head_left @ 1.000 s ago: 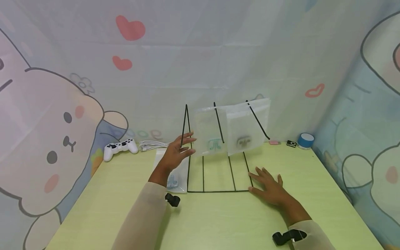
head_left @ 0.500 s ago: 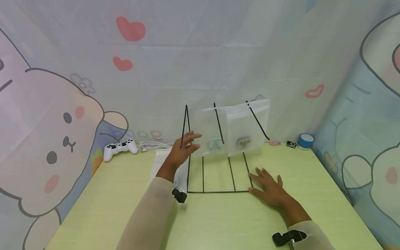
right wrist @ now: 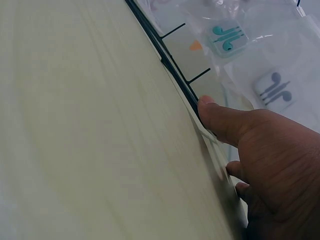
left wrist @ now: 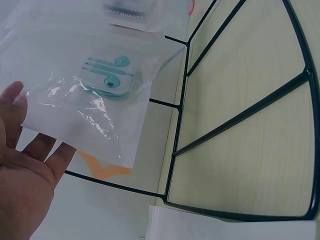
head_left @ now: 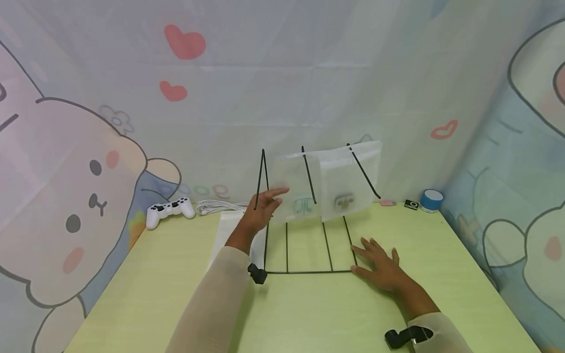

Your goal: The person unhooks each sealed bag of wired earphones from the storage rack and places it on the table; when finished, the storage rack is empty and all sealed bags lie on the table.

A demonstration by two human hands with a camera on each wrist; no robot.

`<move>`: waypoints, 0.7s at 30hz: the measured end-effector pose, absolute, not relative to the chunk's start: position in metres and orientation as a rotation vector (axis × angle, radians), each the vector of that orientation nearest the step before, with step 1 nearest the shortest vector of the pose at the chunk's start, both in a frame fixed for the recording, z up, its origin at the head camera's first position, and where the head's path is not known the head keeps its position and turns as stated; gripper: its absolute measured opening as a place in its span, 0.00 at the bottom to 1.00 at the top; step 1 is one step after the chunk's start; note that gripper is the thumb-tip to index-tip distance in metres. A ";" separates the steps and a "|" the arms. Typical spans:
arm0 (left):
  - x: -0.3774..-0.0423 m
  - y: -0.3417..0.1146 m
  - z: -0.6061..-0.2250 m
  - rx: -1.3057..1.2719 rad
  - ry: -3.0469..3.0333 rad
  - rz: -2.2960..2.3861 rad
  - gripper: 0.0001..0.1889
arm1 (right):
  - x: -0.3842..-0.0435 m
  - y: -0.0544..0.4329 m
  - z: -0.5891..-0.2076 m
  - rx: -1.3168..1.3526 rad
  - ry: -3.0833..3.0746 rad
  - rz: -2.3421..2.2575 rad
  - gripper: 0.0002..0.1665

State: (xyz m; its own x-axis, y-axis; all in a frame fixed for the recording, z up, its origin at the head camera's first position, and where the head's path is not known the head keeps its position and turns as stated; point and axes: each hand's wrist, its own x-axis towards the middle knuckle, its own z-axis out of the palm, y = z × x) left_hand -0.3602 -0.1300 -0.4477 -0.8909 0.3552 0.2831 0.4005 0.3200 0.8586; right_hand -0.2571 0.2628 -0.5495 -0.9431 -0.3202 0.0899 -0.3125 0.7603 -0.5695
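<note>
A black wire display rack (head_left: 307, 272) stands on the table with prongs at its top. Two clear bags hang from its prongs: one with teal wired earphones (left wrist: 107, 80), the other with dark grey earphones (right wrist: 275, 92). My left hand (head_left: 260, 213) is at the left edge of the teal earphones' bag (head_left: 293, 171), fingers extended and some behind it in the left wrist view; firm contact is unclear. My right hand (head_left: 379, 264) rests on the rack's front right corner, thumb on the front bar. Another bag (head_left: 222, 235) lies left of the rack, partly hidden by my left arm.
A white game controller (head_left: 170, 212) and a coiled white cable (head_left: 216, 206) lie at the back left. Toward the back right are a pink block (head_left: 386, 203), a small black device (head_left: 411, 204) and a blue-and-white cylinder (head_left: 431, 200). A printed curtain (head_left: 282, 88) hangs behind the table.
My left hand has shifted a little to the right, its fingers now further over the bag's edge. My right hand and the rack have stayed still.
</note>
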 end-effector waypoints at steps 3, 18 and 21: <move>-0.357 -0.127 -0.446 -0.702 -2.523 -1.635 0.21 | -0.257 0.262 -0.549 -0.527 2.933 -0.948 0.41; -0.339 -0.118 -0.446 -0.582 -2.405 -1.653 0.20 | -0.257 0.262 -0.550 -0.515 2.941 -0.931 0.40; -0.338 -0.117 -0.446 -0.556 -2.395 -1.642 0.20 | -0.257 0.262 -0.549 -0.518 2.939 -0.945 0.40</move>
State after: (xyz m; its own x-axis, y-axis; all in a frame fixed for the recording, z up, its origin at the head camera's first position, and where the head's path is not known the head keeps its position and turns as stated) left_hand -0.3376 -0.1174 -0.4464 -0.9127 0.1996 0.3564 0.4044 0.3182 0.8574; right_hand -0.2568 0.2615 -0.5494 -0.9452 -0.3141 0.0895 -0.3075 0.7631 -0.5684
